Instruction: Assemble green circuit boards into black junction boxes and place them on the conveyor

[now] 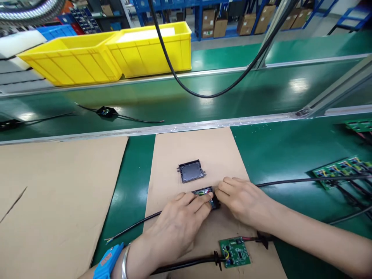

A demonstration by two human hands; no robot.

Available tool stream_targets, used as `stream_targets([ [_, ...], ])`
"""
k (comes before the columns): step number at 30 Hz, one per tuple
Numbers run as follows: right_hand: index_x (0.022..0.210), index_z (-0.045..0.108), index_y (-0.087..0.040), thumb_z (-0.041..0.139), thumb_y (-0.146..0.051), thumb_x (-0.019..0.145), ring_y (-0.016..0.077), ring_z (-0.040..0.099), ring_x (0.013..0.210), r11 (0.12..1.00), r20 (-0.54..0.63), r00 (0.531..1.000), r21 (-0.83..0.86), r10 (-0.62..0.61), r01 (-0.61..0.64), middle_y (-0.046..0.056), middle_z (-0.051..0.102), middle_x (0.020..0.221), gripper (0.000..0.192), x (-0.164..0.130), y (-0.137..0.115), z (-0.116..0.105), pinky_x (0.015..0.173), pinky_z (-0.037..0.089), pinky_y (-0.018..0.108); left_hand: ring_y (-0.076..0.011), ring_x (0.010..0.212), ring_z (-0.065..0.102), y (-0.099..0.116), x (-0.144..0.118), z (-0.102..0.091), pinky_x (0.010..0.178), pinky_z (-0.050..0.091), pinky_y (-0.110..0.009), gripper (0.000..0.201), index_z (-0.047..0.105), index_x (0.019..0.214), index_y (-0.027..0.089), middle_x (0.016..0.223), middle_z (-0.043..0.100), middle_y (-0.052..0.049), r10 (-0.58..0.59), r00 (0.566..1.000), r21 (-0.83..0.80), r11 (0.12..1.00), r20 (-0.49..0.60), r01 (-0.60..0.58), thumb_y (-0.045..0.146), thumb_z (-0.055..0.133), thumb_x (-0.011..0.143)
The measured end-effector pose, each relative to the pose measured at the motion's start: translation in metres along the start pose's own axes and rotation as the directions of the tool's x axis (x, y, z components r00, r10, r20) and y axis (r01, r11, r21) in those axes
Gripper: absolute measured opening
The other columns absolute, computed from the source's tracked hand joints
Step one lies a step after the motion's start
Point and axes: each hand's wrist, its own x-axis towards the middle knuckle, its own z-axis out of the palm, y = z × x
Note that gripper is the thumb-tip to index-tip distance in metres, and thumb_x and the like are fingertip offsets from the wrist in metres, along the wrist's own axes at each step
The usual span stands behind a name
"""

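Observation:
My left hand reaches over a small black plastic case with a circuit board inside. Its fingers press down on the board and hold the case against the cardboard. At the case's right end, my right hand has its fingers pinched round a black cable that runs off to the right. Its fingertips are partly hidden. Another black cable with bare wire ends comes out from under my left hand. An open black case half lies just beyond. Nearer me lies a green circuit board with cables on both sides.
A cardboard sheet lies under the work, with another cardboard sheet at left. Several wired green boards lie at right. Beyond the metal rail, a cased unit with leads rests on the green belt. Yellow bins stand behind; a black cable hangs overhead.

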Motion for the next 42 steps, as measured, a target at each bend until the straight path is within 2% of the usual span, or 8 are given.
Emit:
stream_targets([
  [4, 0.096, 0.063, -0.016, 0.051, -0.011, 0.089, 0.0202, 0.053, 0.083, 0.992, -0.001, 0.995, 0.073, 0.103, -0.103, 0.006, 0.061, 0.089, 0.015, -0.007, 0.005, -0.003, 0.075, 0.040, 0.033, -0.0237, 0.117, 0.049, -0.002, -0.009, 0.000, 0.101, 0.045, -0.040, 0.066, 0.032, 0.143, 0.013, 0.137, 0.051, -0.010, -0.050, 0.995, -0.102, 0.994, -0.087, 0.041, 0.004, 0.045, 0.078],
  [10, 0.092, 0.065, -0.017, 0.042, -0.004, 0.090, 0.0178, 0.052, 0.079, 0.989, -0.076, 0.993, 0.127, 0.086, -0.076, 0.005, 0.060, 0.083, 0.027, -0.012, 0.006, 0.002, 0.073, 0.040, 0.030, -0.0322, 0.121, 0.050, 0.014, -0.005, 0.006, 0.099, 0.043, -0.048, 0.071, 0.026, 0.144, -0.002, 0.135, 0.052, -0.022, 0.049, 0.985, 0.153, 0.988, -0.164, -0.023, 0.005, 0.040, 0.074],
  [15, 0.084, 0.062, -0.012, 0.039, -0.006, 0.091, 0.0207, 0.047, 0.073, 0.999, -0.094, 0.996, -0.031, 0.012, -0.015, 0.009, 0.056, 0.080, 0.025, -0.007, -0.005, 0.002, 0.067, 0.040, 0.034, -0.0346, 0.117, 0.055, 0.031, 0.007, 0.023, 0.096, 0.048, -0.044, 0.068, 0.032, 0.135, -0.013, 0.126, 0.056, -0.030, -0.001, 0.971, 0.252, 0.966, -0.241, 0.064, 0.010, 0.041, 0.072],
  [20, 0.085, 0.062, -0.011, 0.041, -0.006, 0.089, 0.0222, 0.045, 0.072, 0.988, -0.088, 0.995, -0.149, -0.043, 0.030, 0.010, 0.053, 0.077, 0.022, -0.005, -0.012, 0.000, 0.065, 0.039, 0.036, -0.0351, 0.110, 0.059, 0.039, 0.013, 0.031, 0.093, 0.051, -0.047, 0.070, 0.034, 0.134, -0.011, 0.120, 0.060, -0.029, -0.137, 0.948, 0.117, 0.977, -0.288, 0.177, 0.013, 0.045, 0.070],
  [26, 0.090, 0.065, -0.012, 0.036, -0.004, 0.091, 0.0197, 0.046, 0.076, 0.998, -0.106, 0.994, 0.065, -0.004, 0.011, 0.009, 0.056, 0.081, 0.030, -0.015, 0.006, 0.014, 0.068, 0.042, 0.033, -0.0282, 0.123, 0.052, 0.026, 0.000, 0.004, 0.098, 0.052, -0.043, 0.071, 0.026, 0.143, 0.001, 0.139, 0.049, -0.021, -0.202, 0.961, -0.121, 0.976, -0.189, 0.182, 0.002, 0.038, 0.074],
  [32, 0.104, 0.065, -0.014, 0.043, -0.014, 0.093, 0.0199, 0.052, 0.086, 0.975, -0.082, 0.993, 0.211, 0.088, -0.069, 0.009, 0.058, 0.090, 0.024, -0.017, 0.012, 0.008, 0.075, 0.046, 0.033, -0.0214, 0.117, 0.054, 0.005, -0.014, -0.011, 0.099, 0.050, -0.042, 0.046, 0.035, 0.137, 0.011, 0.124, 0.060, -0.013, -0.302, 0.882, -0.344, 0.922, -0.361, 0.175, 0.010, 0.039, 0.091],
  [35, 0.103, 0.065, -0.014, 0.046, -0.015, 0.093, 0.0204, 0.052, 0.087, 0.969, -0.042, 0.994, 0.232, 0.100, -0.087, 0.009, 0.058, 0.090, 0.022, -0.015, 0.012, 0.003, 0.076, 0.047, 0.034, -0.0213, 0.099, 0.056, 0.004, -0.009, -0.008, 0.086, 0.053, -0.041, 0.034, 0.049, 0.124, 0.015, 0.107, 0.061, -0.010, -0.262, 0.904, -0.276, 0.946, -0.338, 0.171, 0.011, 0.040, 0.092],
  [42, 0.093, 0.065, -0.014, 0.043, -0.006, 0.088, 0.0196, 0.049, 0.080, 0.979, -0.075, 0.993, 0.186, 0.093, -0.078, 0.008, 0.056, 0.083, 0.024, -0.009, 0.006, 0.011, 0.073, 0.045, 0.033, -0.0244, 0.097, 0.052, 0.011, 0.009, 0.003, 0.085, 0.051, -0.042, 0.029, 0.057, 0.119, 0.013, 0.107, 0.059, -0.011, -0.102, 0.976, 0.126, 0.984, -0.195, 0.128, 0.016, 0.045, 0.093],
])
